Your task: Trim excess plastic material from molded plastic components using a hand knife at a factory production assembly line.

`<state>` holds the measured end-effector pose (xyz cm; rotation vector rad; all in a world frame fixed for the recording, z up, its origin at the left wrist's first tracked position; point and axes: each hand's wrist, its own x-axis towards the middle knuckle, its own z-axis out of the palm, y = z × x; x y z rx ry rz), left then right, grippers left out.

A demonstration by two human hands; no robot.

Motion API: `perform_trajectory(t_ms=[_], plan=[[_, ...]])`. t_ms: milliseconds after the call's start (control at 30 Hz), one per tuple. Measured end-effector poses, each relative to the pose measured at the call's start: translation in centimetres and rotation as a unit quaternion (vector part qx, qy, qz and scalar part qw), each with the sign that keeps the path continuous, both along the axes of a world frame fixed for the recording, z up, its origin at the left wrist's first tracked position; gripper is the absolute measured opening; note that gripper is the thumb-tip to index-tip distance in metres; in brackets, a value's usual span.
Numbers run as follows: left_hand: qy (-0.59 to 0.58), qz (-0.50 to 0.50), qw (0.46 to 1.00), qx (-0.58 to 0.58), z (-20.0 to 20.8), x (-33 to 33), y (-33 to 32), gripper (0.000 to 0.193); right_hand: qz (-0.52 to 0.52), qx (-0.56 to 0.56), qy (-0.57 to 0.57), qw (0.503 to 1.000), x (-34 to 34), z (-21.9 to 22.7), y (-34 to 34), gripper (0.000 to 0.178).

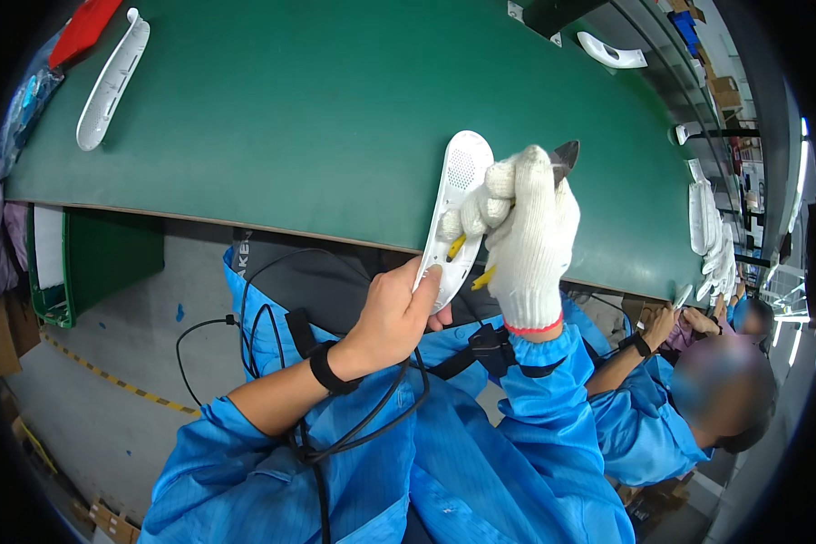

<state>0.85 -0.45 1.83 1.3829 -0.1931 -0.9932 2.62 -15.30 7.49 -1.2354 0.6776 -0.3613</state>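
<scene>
My left hand (392, 313), bare, is closed on the lower end of a long white plastic cover (462, 168). The cover has rounded ends, a patch of small holes near its top and an opening lower down. A white knitted glove covers my right hand (530, 231), which is curled around yellow-handled pliers (566, 160). Their dark pointed jaws stick out above the glove, away from the cover, while the yellow handle ends show below the fingers. The gloved fingertips lie against the cover's right side, hiding part of it.
On the green table (290, 118) lie another white cover (113, 82) at far left and a curved white part (612, 53) at far right. Several white parts (712, 227) line the right edge. A co-worker (653, 408) sits right. A green bin (109, 258) stands left; black cables (317, 453) cross my lap.
</scene>
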Motion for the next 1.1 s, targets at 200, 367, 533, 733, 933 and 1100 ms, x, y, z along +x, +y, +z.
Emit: perform_trajectory(t_ms=[200, 367, 533, 733, 933, 1100], plan=[[0.021, -0.025, 0.999, -0.030, -0.1, 0.6, 1.4, 0.032, 0.014, 0.088, -0.092, 0.992, 0.4, 0.3, -3.2, 0.035], [-0.091, -0.001, 0.996, -0.008, 3.1, 3.9, 4.8, 0.030, -0.015, 0.007, -0.094, 0.995, 3.5, -0.3, -9.1, 0.035], [-0.264, 0.026, 0.962, 0.065, 5.2, 11.6, 4.6, 0.024, -0.021, 0.124, -0.081, 0.989, 6.7, -4.6, -14.2, 0.031], [-0.672, -0.048, 0.710, 0.204, 7.1, 21.2, 0.6, 0.024, 0.007, 0.202, -0.177, 0.963, 6.3, -5.6, -15.0, 0.029], [-0.780, -0.046, 0.582, 0.225, 5.4, 32.1, -7.1, 0.022, 0.010, 0.214, -0.143, 0.966, 6.3, -5.2, -15.2, 0.028], [-0.823, -0.017, 0.545, 0.160, 3.4, 36.3, -16.2, 0.022, 0.012, 0.222, -0.159, 0.962, 6.3, -5.1, -15.1, 0.026]])
